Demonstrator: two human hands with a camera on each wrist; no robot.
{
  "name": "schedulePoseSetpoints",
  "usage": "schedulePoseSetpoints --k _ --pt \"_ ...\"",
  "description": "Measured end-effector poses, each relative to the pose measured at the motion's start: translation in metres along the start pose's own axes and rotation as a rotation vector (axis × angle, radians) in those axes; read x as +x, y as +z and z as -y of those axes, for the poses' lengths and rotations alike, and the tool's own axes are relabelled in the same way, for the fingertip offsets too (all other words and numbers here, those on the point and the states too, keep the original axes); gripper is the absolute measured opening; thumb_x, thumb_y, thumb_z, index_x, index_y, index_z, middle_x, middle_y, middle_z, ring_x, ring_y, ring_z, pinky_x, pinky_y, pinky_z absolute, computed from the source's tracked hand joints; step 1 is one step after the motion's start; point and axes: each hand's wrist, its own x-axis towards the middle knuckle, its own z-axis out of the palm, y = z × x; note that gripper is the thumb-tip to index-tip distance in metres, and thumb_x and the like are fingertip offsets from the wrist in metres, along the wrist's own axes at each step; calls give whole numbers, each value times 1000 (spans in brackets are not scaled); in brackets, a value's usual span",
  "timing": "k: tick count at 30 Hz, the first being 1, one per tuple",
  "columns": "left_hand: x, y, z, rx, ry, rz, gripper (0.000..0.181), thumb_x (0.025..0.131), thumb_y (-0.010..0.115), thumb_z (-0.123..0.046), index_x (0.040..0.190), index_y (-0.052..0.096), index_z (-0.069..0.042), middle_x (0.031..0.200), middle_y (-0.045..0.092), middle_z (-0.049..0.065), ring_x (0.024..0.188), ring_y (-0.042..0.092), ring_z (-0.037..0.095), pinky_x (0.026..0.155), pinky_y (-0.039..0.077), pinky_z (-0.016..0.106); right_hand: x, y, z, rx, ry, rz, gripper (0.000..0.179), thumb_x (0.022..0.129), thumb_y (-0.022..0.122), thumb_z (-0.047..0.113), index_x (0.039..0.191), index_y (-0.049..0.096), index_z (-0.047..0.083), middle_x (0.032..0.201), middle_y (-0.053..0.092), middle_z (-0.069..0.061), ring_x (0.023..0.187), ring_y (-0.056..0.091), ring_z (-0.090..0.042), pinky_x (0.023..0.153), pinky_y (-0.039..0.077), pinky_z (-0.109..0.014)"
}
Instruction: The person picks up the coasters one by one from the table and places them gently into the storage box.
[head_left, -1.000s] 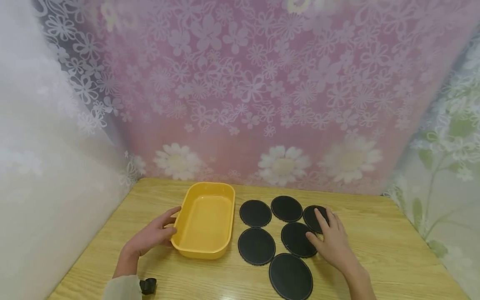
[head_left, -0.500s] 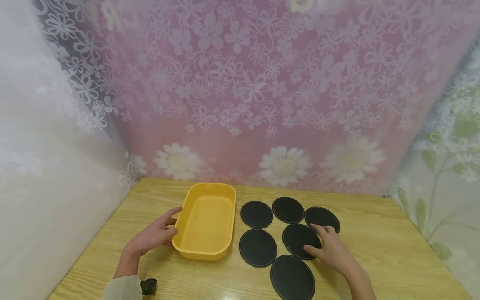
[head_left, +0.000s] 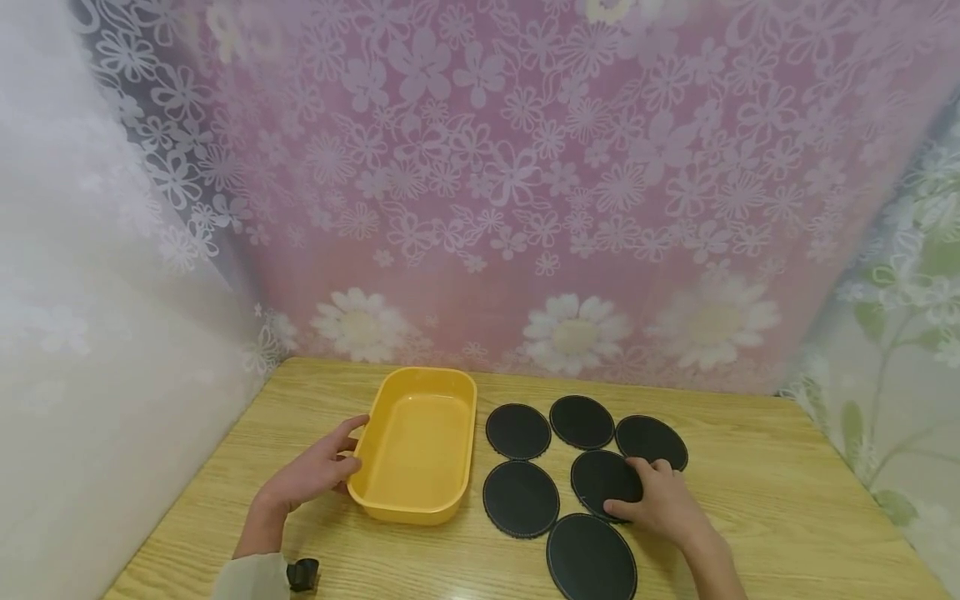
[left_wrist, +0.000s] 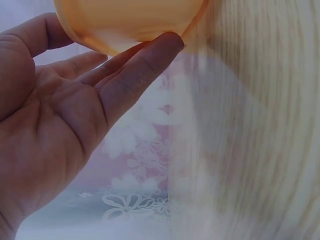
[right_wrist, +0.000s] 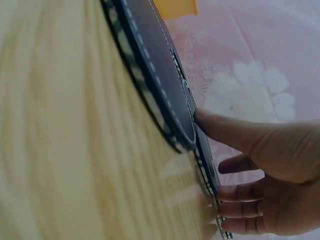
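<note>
Possibly, pressing by the right hand [head_left: 663, 502] slides a coaster [head_left: 596, 479] right of the tray [head_left: 416, 450]; its fingers' grasp I cannot tell. The left hand [head_left: 311, 477], fingers loose, touches the tray.

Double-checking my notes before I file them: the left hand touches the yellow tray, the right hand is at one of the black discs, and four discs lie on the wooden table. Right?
Not quite: the head view shows six black discs on the wooden table, not four. The rest of your note stands.
</note>
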Motion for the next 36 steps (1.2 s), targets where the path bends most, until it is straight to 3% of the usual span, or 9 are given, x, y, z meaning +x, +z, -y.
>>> schedulePoseSetpoints --k 5,11,22,32,36 --pt "-1 0 -3 18 -2 -10 69 102 48 -12 159 10 -9 142 38 34 106 64 31 77 57 43 3 1 6 15 52 -1 98 73 85 48 139 45 -12 118 49 -36 103 55 -48 82 48 -59" --pt "-2 1 -3 27 -5 -26 67 102 47 -12 159 11 -8 142 38 35 106 64 31 77 57 43 5 3 7 121 94 -8 99 70 89 40 138 38 -11 117 44 -41 102 54 -48 81 48 -58" --pt "0 3 -1 45 -11 -35 67 101 46 -10 159 11 -7 137 44 35 95 68 29 72 58 45 5 7 8 204 79 -41 98 70 91 27 140 34 -10 123 31 -45 109 49 -53 87 46 -61" --pt "0 7 -6 76 -13 -61 66 101 46 -8 159 13 -5 135 46 34 94 68 28 71 58 44 4 8 1 291 -13 -85 91 73 88 13 144 35 -6 129 46 -39 113 52 -52 90 47 -59" --pt "1 9 -9 61 -11 -58 67 100 46 -7 159 12 -4 136 45 36 94 68 30 72 58 47 3 6 -7 466 -31 -79 77 81 79 0 144 36 -7 125 52 -34 105 59 -43 85 52 -46"
